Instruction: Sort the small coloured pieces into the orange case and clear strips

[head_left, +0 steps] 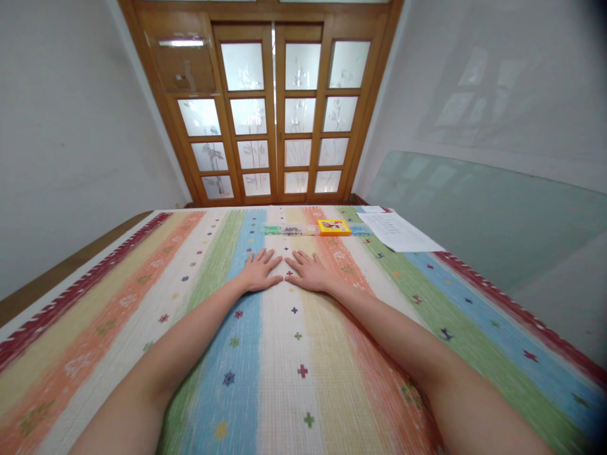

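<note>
My left hand (259, 271) lies flat, palm down, on the striped tablecloth (279, 354), fingers spread and holding nothing. Beside it, my right hand (308, 271) rests the same way, its fingers apart and pointing toward the left hand. A small gap separates the two hands. Just beyond them sits a yellow and orange box (334, 227) with a picture on top. It lies on or against a row of clear packets, with a green part (272, 230) at the left end and a blue part (361, 230) at the right.
White printed sheets (399, 232) lie at the far right of the table. Behind the table stand wooden doors (274, 114) with frosted panes. A pale glass-like panel (474, 208) leans along the right wall. A brown edge (71, 272) runs beside the table's left side.
</note>
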`<action>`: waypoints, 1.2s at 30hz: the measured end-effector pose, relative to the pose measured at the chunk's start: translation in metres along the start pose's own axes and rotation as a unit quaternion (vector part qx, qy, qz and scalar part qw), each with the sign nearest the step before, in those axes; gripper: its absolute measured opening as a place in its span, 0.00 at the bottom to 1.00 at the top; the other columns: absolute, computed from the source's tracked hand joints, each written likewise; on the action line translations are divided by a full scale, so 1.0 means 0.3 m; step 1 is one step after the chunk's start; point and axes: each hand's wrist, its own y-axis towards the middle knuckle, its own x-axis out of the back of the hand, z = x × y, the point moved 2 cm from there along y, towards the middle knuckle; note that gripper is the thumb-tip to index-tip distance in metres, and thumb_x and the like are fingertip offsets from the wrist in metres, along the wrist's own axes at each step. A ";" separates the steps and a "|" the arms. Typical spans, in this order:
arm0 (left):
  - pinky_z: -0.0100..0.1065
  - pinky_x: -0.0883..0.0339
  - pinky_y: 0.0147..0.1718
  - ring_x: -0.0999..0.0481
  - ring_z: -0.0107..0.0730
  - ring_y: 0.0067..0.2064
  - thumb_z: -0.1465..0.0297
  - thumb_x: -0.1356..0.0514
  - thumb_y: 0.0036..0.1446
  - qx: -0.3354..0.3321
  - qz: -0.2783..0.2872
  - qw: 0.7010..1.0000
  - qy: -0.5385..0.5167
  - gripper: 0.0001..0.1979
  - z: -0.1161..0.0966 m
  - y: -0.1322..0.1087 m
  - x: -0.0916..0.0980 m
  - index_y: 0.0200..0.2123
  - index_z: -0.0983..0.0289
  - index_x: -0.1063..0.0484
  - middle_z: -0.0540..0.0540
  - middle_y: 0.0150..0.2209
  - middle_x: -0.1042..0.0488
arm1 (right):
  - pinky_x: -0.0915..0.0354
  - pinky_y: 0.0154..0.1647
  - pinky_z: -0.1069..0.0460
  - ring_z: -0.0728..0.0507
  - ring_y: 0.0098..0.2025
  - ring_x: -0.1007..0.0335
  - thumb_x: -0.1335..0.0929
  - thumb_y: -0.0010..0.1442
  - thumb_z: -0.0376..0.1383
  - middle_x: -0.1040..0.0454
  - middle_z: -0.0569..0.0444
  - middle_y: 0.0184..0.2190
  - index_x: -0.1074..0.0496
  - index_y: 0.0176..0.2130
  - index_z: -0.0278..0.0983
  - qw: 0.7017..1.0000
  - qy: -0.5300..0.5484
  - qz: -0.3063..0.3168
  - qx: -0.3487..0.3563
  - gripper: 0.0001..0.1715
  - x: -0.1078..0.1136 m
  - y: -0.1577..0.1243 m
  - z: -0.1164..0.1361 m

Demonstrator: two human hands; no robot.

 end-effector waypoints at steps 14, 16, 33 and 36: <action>0.67 0.65 0.74 0.56 0.59 0.80 0.37 0.52 0.68 -0.002 0.015 1.000 0.011 0.43 0.001 0.005 -0.010 0.78 0.50 0.47 0.57 0.81 0.56 | 0.64 0.77 0.25 0.27 0.81 0.64 0.45 0.71 0.68 0.58 0.41 0.80 0.50 0.80 0.45 1.000 0.005 0.018 0.008 0.52 0.010 -0.004 0.001; 0.67 0.64 0.74 0.56 0.58 0.80 0.37 0.52 0.68 -0.001 0.016 1.000 0.010 0.43 0.001 0.005 -0.010 0.78 0.50 0.47 0.57 0.81 0.56 | 0.63 0.77 0.25 0.27 0.81 0.63 0.45 0.70 0.68 0.57 0.41 0.80 0.50 0.80 0.45 1.000 0.005 0.015 0.008 0.52 0.011 -0.004 0.001; 0.66 0.64 0.75 0.56 0.59 0.80 0.38 0.52 0.69 0.000 0.013 1.000 0.002 0.41 -0.002 0.000 -0.002 0.78 0.49 0.46 0.56 0.81 0.56 | 0.65 0.78 0.26 0.28 0.81 0.64 0.44 0.70 0.68 0.58 0.43 0.81 0.50 0.79 0.46 1.000 0.015 0.018 0.003 0.51 0.014 -0.006 -0.001; 0.66 0.64 0.74 0.56 0.59 0.80 0.39 0.51 0.69 0.001 0.012 1.000 0.001 0.41 -0.002 0.001 -0.003 0.78 0.50 0.46 0.57 0.80 0.55 | 0.65 0.78 0.26 0.28 0.81 0.64 0.44 0.70 0.68 0.58 0.42 0.81 0.49 0.79 0.45 1.000 0.014 0.019 0.002 0.52 0.015 -0.005 0.001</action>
